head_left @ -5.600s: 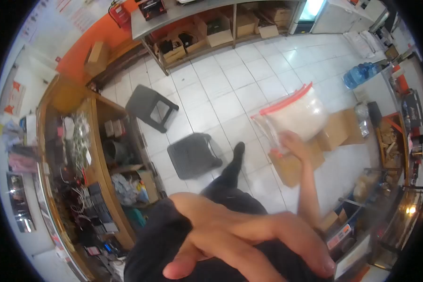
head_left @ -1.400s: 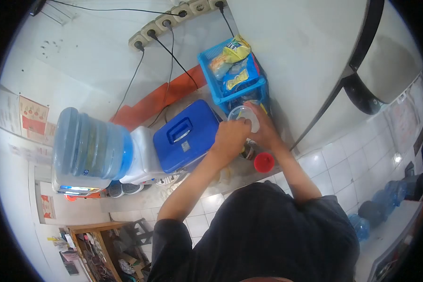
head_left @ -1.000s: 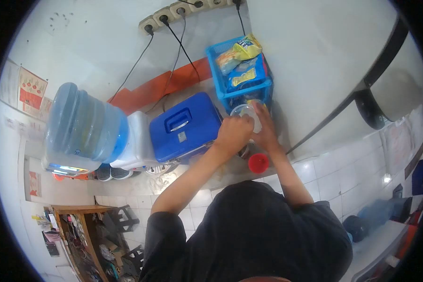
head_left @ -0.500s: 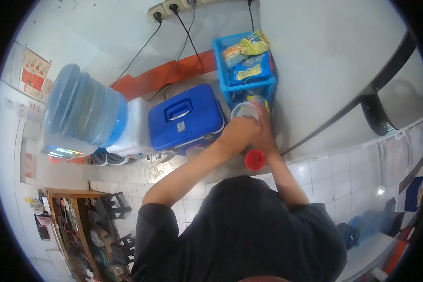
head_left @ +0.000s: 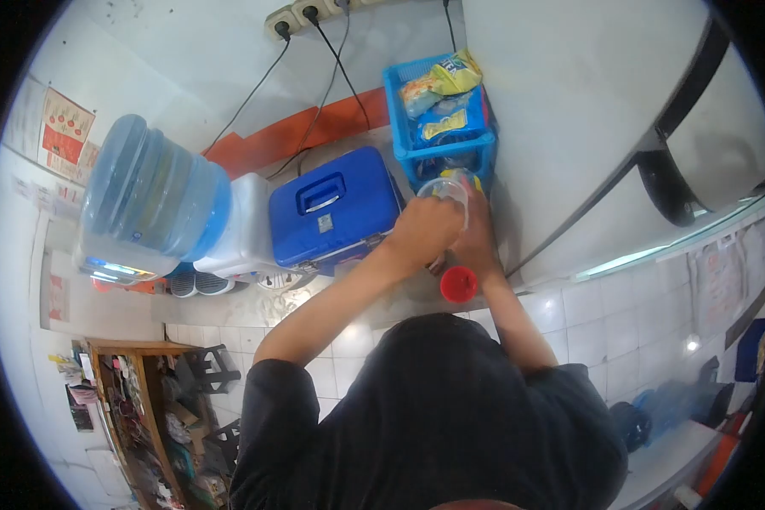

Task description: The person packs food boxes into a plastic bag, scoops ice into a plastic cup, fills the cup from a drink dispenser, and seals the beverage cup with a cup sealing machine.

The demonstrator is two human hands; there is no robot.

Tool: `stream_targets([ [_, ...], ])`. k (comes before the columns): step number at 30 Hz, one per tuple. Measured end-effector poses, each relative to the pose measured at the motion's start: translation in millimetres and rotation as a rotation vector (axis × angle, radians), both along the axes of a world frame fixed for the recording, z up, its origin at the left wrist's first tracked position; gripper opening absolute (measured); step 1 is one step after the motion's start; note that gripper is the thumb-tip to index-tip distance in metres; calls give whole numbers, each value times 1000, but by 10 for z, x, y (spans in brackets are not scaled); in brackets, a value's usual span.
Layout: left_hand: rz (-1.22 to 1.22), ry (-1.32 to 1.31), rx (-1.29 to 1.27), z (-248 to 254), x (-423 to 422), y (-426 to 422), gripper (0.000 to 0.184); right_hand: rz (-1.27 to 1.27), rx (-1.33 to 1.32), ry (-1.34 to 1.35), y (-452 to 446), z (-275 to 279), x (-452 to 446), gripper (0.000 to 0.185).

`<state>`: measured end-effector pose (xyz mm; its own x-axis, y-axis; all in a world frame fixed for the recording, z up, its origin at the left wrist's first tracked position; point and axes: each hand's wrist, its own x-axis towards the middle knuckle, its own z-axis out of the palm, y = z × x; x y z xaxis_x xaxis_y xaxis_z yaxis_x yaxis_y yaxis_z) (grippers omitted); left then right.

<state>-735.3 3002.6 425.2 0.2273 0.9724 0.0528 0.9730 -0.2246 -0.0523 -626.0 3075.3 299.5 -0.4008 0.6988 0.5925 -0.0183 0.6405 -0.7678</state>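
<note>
While the counter (head_left: 221,310) spans the background, a large translucent blue water bottle (head_left: 153,187) stands at its left end. Next in size, a blue cool box (head_left: 336,208) with a recessed lid handle sits mid-counter; to its right, a light-blue plastic basket (head_left: 442,146) holds packets. Both hands meet before the basket: the right hand (head_left: 474,234) grasps a clear plastic cup (head_left: 446,187) by its side, while the left hand (head_left: 429,228) is curled at the rim, its fingertips hidden, so its grip cannot be told. Smallest, a red cup (head_left: 460,285) stands beside the right wrist.
</note>
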Motion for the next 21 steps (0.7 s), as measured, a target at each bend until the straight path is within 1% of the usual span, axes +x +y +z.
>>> stream_targets([
  [2,-10,-14,12,18,-20,-7,14,-7,-1,-7,7,5,-14,90],
  [5,-57,65,55,23,-68,-20,14,-48,42,-20,-7,-72,-11,94],
  [7,-127,46,-32,39,-105,-3,14,18,20,-32,12,-181,-11,100],
  [8,-137,50,-36,23,-126,-3,14,8,16,-29,7,-197,-11,100],
  [10,-131,5,-11,-28,-162,-8,13,-25,112,-58,-12,-230,-15,104],
  [12,-125,-24,-27,32,-158,-30,13,-26,58,-52,-72,-80,23,104],
  [14,-109,-53,-41,35,-137,-51,13,-16,6,-45,-104,-48,36,103],
  [17,-63,-35,-51,-4,-122,-73,13,-52,40,-79,-59,-23,13,101],
  [20,-83,-85,-32,-68,-132,-93,10,-10,109,-148,-23,91,49,96],
  [21,-50,-76,-90,-42,-114,-89,11,24,126,-145,-18,110,52,93],
])
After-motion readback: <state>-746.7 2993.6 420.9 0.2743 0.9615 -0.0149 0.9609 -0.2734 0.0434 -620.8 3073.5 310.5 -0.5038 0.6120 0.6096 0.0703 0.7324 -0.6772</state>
